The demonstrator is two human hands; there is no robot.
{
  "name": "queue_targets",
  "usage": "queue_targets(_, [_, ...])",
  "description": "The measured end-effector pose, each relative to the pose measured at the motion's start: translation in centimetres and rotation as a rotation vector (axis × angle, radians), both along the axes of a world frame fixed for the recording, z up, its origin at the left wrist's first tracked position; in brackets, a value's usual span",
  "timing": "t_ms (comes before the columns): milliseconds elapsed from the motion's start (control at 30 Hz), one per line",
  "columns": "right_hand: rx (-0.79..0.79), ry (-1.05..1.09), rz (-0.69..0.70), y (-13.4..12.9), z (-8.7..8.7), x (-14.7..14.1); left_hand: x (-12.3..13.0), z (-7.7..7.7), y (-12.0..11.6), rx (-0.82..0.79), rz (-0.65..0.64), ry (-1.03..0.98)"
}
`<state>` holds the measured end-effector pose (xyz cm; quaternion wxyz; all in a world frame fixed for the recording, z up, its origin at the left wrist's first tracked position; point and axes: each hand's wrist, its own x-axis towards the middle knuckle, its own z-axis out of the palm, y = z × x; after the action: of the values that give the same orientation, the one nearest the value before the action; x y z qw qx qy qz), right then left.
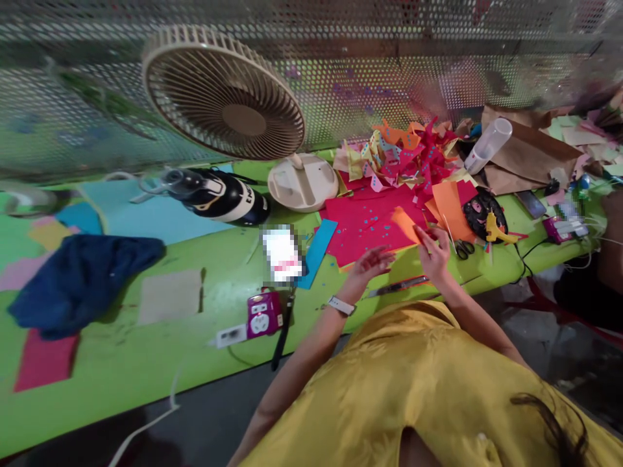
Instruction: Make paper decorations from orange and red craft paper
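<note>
Right hand (435,253) pinches orange paper (405,224), perhaps folded; left hand (374,263) loosely spread; draught from the far-left fan (243,119) could blow it loose

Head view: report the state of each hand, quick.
Left hand: open, nothing visibly held.
Right hand: closed, holding folded-looking orange paper.

Pinches an orange paper strip (405,224) in the right hand (435,253) over red sheets (357,219) on the green counter (168,360); holds the left hand (374,263) empty, half-curled, by their near edge, with scissors (464,249) lying farther right.
</note>
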<state>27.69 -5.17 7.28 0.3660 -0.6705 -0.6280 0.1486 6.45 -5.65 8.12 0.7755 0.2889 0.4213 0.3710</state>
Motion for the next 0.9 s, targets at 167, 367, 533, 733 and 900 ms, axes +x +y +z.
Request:
queue_targets(167, [-0.113,-0.382,0.298,-0.7,-1.5,-1.3,1.3,-1.2,-0.4,-0.075,0.186,-0.192])
queue_targets(367, [-0.160,-0.402,0.507,-2.3,-3.4,-0.1,1.7,-5.4,0.5,-0.403,0.453,0.055])
queue_targets(533, [-0.222,-0.386,-0.122,-3.4,-3.1,8.3,1.5,-5.8,0.4,-0.425,0.402,0.037])
queue_targets(733, [-0.634,-0.420,-0.262,-3.1,-2.5,15.1,1.8,-6.0,1.1,-0.466,0.343,0.076])
queue_targets(900, [-0.821,-0.493,-0.192,-1.1,-1.4,15.4,2.4,-6.4,1.7,-0.502,0.247,0.101])
